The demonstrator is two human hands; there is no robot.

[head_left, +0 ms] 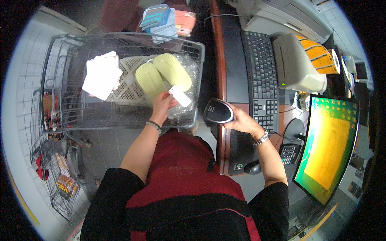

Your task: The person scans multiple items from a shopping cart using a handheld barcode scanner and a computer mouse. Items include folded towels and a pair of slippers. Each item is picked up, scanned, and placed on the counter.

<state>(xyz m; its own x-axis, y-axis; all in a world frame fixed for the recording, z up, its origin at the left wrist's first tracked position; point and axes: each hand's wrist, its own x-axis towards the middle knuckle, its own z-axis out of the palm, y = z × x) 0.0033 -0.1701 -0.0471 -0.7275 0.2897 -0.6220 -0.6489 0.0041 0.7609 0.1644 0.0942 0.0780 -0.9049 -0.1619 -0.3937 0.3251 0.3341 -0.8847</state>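
Note:
My left hand [163,103] is closed on a white tag [180,96] at the near end of a pair of pale green ribbed slippers [171,72]. The slippers lie over a light perforated basket [130,82] and clear plastic wrap [189,66] inside a wire cart [201,60]. My right hand [242,120] is wrapped round a dark handheld barcode scanner [218,111]. The scanner's head points left toward the tag, with a gap between them. A stack of white cards or packets [103,76] lies to the left in the cart.
Right of the cart stands a desk with a black keyboard [262,68], a label printer [295,64], a lit monitor [327,148], a calculator [290,154] and a mouse [253,167]. Folded blue cloths [159,22] lie beyond the cart. Wire shelving [58,180] stands at left.

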